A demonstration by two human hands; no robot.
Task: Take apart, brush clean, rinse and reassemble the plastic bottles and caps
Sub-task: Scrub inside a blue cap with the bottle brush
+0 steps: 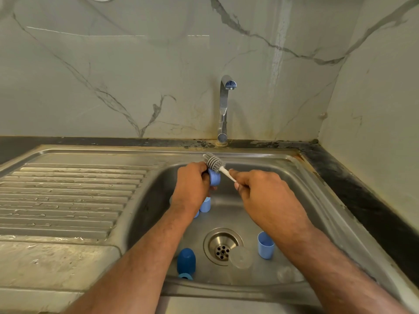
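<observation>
no readable text, labels or numbers

Cap (214, 177) in left hand (191, 186), brush (214, 161) atop it, above sink (294, 168); tap (223, 109) behind

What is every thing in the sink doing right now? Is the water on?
Tap: off, no water running.
Brush: held by the right hand, touching the cap.
Cap: gripped in the left hand.
Dark blue bottle: upside down.
Light blue cup: tilted, open.
Clear lid: lying beside the drain.
</observation>
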